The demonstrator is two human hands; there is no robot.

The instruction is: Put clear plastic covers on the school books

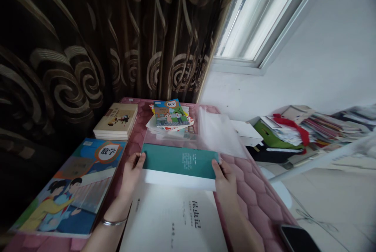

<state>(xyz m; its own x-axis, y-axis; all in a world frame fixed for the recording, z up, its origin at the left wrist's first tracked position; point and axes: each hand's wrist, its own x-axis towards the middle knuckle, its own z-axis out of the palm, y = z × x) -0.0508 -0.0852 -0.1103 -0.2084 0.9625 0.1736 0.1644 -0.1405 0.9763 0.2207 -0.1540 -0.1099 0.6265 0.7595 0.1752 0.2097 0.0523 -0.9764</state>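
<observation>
A book (164, 213) lies open in front of me, its white title page with black Chinese characters facing up. Its front cover (176, 162), with a green flap and a white strip, is lifted away from me. My left hand (132, 171) pinches the cover's left edge between thumb and fingers. At the opposite edge, my right hand (225, 175) grips it the same way. A clear plastic sheet (170, 136) shows just beyond the green flap; whether it touches the cover I cannot tell. A silver bracelet (114, 222) circles my left wrist.
Left of the book lies a large blue math textbook (76, 189), with a stack of beige books (117, 121) behind it. Farther back are a smaller textbook (172, 113) on papers and clear plastic covers (219, 130). A phone (298, 238) rests at the pink padded surface's right edge.
</observation>
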